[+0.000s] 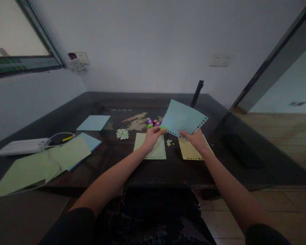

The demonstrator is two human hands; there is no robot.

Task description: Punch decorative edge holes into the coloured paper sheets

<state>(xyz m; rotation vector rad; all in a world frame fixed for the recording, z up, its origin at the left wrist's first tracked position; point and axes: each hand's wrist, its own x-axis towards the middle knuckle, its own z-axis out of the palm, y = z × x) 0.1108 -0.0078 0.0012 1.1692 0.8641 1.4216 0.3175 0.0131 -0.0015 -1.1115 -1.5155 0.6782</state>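
My right hand (197, 139) holds a light blue paper sheet (182, 117) by its lower edge, raised above the dark table (219, 143); that edge shows a row of punched holes. My left hand (153, 135) grips a small green paper punch (163, 128) at the sheet's lower left corner. Under my hands lie a pale green punched sheet (158, 151) and a yellow punched sheet (190, 152). A few paper bits (169, 142) lie between them.
Several small coloured punches (153, 122) stand behind the blue sheet. A pile of paper cutouts (122, 133) lies left of them. Blue sheets (93, 122), green sheets (40, 160), a white power strip (22, 146) with cable lie left. A dark post (197, 93) stands at the back.
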